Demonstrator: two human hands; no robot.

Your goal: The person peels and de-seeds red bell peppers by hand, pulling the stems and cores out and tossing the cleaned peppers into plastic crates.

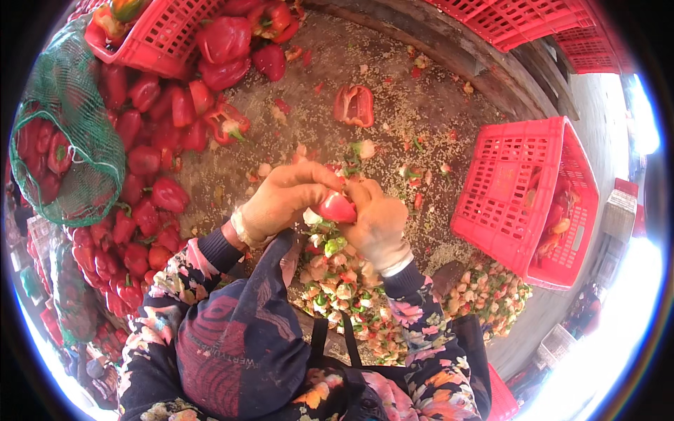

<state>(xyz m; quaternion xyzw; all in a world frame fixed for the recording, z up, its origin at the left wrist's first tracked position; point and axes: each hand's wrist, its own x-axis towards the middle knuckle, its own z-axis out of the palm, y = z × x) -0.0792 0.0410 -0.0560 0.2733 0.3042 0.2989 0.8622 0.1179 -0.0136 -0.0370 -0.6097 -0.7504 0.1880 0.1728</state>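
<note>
My left hand [287, 197] and my right hand [376, 218], both in pale gloves, meet before my chest around a red bell pepper piece [337, 207]. The left fingers and thumb pinch it from its upper left. My right fingers close on its right side; whether they hold anything else is hidden. Just below lies a pile of cut-out pepper cores [339, 284] with green stems. Beyond my hands, a loose core [364, 149] and a halved red pepper [354, 106] lie on the seed-strewn brown surface [305, 100].
Whole red peppers [145, 160] are heaped at the left, beside a green mesh bag [68, 173] holding peppers. A red plastic crate [158, 39] stands at the upper left. Another crate [508, 194], with pepper pieces inside, lies tilted at the right, near a second heap of cores [487, 300].
</note>
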